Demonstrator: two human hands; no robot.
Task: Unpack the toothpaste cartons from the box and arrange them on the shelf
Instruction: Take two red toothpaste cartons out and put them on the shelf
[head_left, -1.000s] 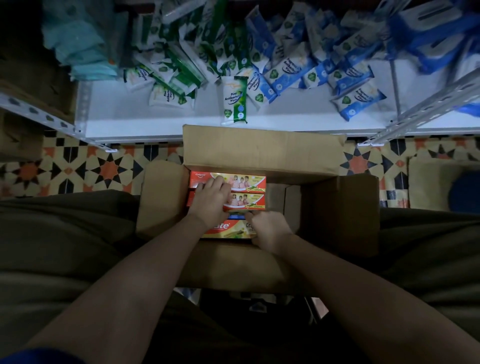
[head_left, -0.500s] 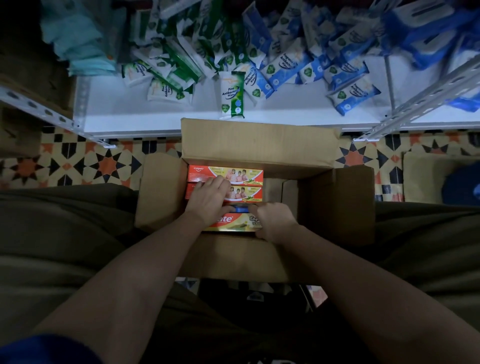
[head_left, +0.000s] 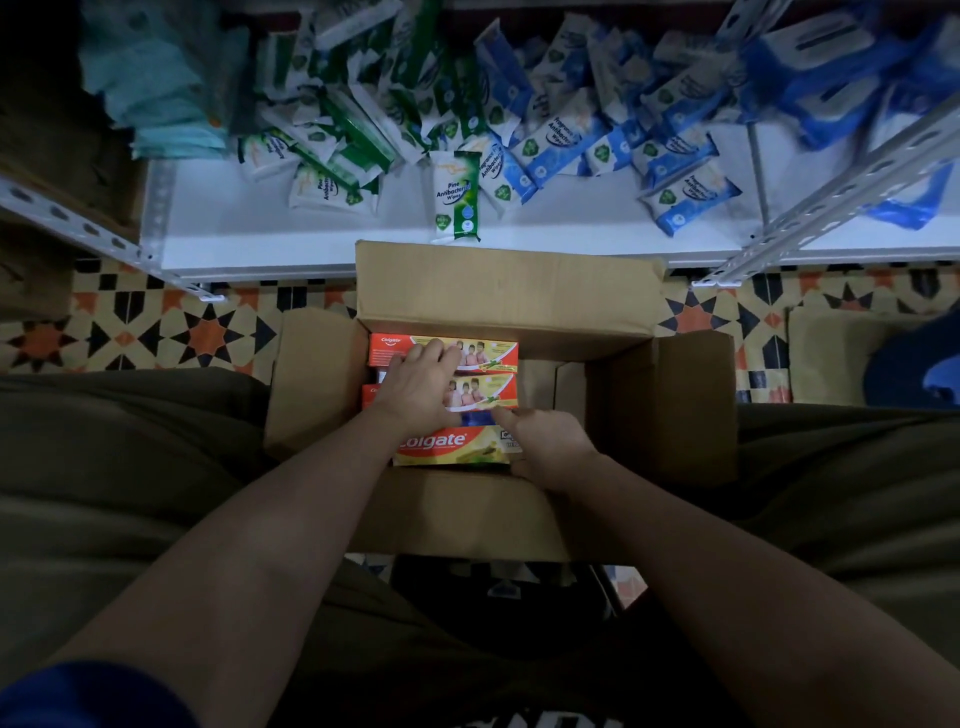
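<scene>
Two forearms reach into an open cardboard box (head_left: 509, 291) on a patterned tile floor (head_left: 156, 332). Three toothpaste cartons (head_left: 452, 441) show in its left half, lying flat in a row. The left hand (head_left: 421, 387) lies over the middle and far cartons, fingers spread flat. The right hand (head_left: 545, 441) curls round the nearest carton's right end. Beyond, a white shelf (head_left: 571, 223) holds many green and blue wipe packs (head_left: 457, 195).

Under your left hand (head_left: 418, 397) the toothpaste cartons (head_left: 483, 353) lie in the box (head_left: 509, 291); your right hand (head_left: 545, 447) is beside; the shelf (head_left: 571, 228) stands beyond.
</scene>
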